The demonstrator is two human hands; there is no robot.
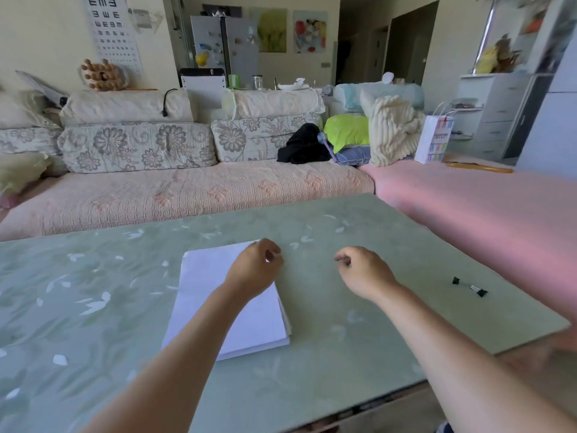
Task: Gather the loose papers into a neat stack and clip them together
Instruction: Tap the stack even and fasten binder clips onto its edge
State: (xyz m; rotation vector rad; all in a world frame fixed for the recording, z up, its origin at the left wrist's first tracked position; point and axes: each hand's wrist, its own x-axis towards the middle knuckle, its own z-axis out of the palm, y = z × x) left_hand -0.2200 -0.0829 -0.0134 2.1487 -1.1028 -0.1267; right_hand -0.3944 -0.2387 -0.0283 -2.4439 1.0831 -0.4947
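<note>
The left hand [254, 270] sits over the far right corner of the paper stack [203, 276], fingers curled; whether it pinches the corner is unclear. The right hand [363, 271] hovers beside it, loosely curled and holding nothing. Black binder clips [470, 287] lie well right on the bench [343, 323]. The left forearm hides part of the stack.

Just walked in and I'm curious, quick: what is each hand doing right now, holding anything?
Left hand: fingers curled at the corner of the paper stack; grip cannot be told.
Right hand: loosely curled, open, holding nothing.
</note>
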